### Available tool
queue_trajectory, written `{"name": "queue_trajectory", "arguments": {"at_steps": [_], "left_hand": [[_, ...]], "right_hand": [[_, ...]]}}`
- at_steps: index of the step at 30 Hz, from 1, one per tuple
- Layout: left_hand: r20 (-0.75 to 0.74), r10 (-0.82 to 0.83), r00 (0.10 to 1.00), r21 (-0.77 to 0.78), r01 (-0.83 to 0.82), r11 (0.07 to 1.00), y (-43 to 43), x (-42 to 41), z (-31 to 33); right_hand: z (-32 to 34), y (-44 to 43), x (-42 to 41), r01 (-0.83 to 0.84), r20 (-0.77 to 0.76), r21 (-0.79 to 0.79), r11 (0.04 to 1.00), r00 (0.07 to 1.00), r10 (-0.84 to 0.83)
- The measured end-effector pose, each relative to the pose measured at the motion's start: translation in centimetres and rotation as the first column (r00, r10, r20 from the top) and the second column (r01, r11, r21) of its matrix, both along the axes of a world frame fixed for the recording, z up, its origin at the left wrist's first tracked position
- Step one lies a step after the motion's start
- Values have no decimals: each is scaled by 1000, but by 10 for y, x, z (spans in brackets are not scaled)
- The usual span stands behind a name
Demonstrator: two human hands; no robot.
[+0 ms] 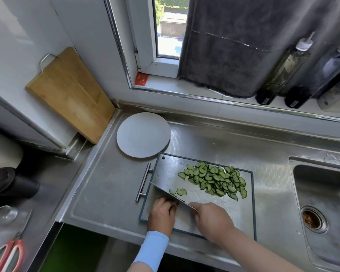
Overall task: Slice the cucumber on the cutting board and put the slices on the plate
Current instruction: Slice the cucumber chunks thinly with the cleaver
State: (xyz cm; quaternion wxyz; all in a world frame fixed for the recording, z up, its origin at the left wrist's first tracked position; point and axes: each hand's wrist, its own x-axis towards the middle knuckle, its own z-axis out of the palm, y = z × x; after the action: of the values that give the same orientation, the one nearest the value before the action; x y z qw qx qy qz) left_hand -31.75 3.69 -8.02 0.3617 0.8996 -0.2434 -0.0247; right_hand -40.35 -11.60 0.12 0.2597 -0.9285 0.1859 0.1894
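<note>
Clearly the slicing is nearly done. On the board (pixel 165 173) a heap of slices (pixel 214 180) covers its far right part, and a few stray slices (pixel 180 192) lie nearer the middle, just beyond the knife (pixel 171 195). The left hand (pixel 162 213) is curled, fingers down, at the board's near left corner, pressed up against the flat of the blade; whatever is left of the cucumber must be under those fingers, but it is hidden and I cannot tell how much remains. The right hand (pixel 210 218) is closed around the knife handle at the board's near edge, with the blade running off toward the board's left side, edge down.

The plate (pixel 126 138) sits just past the board's far left corner, almost touching it, and holds no slices yet. So the cutting step is in hand, or at its very end, and the transfer has not begun.

Next, I judge, the last stub wants a few more cuts with the left fingertips tucked back from the edge. After that the heap has to cross the board to the plate. The slices look thin and wet, so they will likely cling and scatter; scooping them onto the flat of the blade may serve better than pinching.
</note>
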Motion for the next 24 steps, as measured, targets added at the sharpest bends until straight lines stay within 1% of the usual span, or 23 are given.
{"name": "queue_trajectory", "arguments": {"at_steps": [4,7,12,17,24], "left_hand": [[-21,-27,999,-22,26,999,-2,3,4],[-40,-26,999,-10,26,1000,-12,12,6],[-19,-67,998,55,68,996,-24,25,5],[3,-56,998,136,55,989,-26,24,13],[-2,-59,998,126,58,990,-24,23,11]], "right_hand": [[2,-15,-5,100,5,-39,994,995,-100],[3,-24,-6,158,10,-81,984,988,-157],[7,-18,-8,118,19,-66,991,993,-117],[9,-1,-18,60,28,-56,997,998,-58],[13,-2,-31,82,-5,-63,995,997,-82]]}}
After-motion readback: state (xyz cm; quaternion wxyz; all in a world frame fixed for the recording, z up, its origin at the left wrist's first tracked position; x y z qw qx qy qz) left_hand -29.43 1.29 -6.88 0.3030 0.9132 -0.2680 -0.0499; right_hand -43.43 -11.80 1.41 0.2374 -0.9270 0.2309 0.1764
